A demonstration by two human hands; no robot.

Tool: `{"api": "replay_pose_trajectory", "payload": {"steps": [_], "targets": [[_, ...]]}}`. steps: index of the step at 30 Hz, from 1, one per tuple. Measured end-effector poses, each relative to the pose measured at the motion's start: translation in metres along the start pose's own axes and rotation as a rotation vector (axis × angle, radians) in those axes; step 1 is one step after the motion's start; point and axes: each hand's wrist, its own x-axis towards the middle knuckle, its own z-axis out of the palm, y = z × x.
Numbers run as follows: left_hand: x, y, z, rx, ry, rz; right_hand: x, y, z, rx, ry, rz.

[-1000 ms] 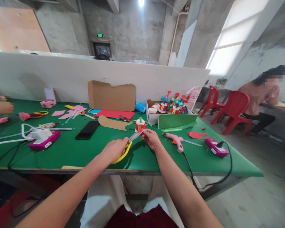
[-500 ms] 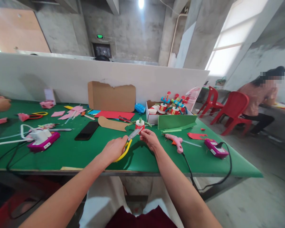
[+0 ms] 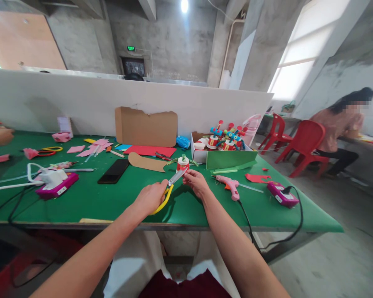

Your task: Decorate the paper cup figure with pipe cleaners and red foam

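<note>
My left hand is closed around the yellow-handled scissors, whose metal blades point up and right toward my other fingers. My right hand is in a pinch beside the blade tips; whatever lies between its fingertips is too small to make out. Just behind the blades, a small red-and-white paper cup figure stands upright on the table, with green striped coiled arms spread to both sides and a green piece on top. The blades and fingers cover its lower part.
A white box of similar figures stands behind, right. A pink glue gun and a purple power strip lie right. Left are a black phone, another purple power strip and pink paper. Another person's hand is far left.
The scissors have shifted slightly to the right and up with my left hand, and their blades look less spread. My right hand has hardly moved.
</note>
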Motion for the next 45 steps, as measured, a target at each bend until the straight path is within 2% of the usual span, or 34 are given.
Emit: {"api": "replay_pose_trajectory", "payload": {"steps": [6, 19, 41, 45], "targets": [[-0.0003, 0.0001, 0.0024, -0.003, 0.002, -0.001, 0.0024, 0.0013, -0.0006, 0.030, 0.033, -0.036], [-0.0006, 0.0022, 0.0044, -0.056, 0.008, -0.001, 0.0009, -0.0003, 0.0005, 0.057, -0.022, 0.013], [-0.0003, -0.0016, 0.0086, -0.059, 0.029, 0.014, -0.0007, -0.0018, 0.0021, 0.047, -0.020, 0.036], [-0.0013, -0.0001, 0.0082, -0.116, 0.046, 0.011, -0.0003, -0.0006, 0.0003, 0.042, -0.034, 0.028]]}}
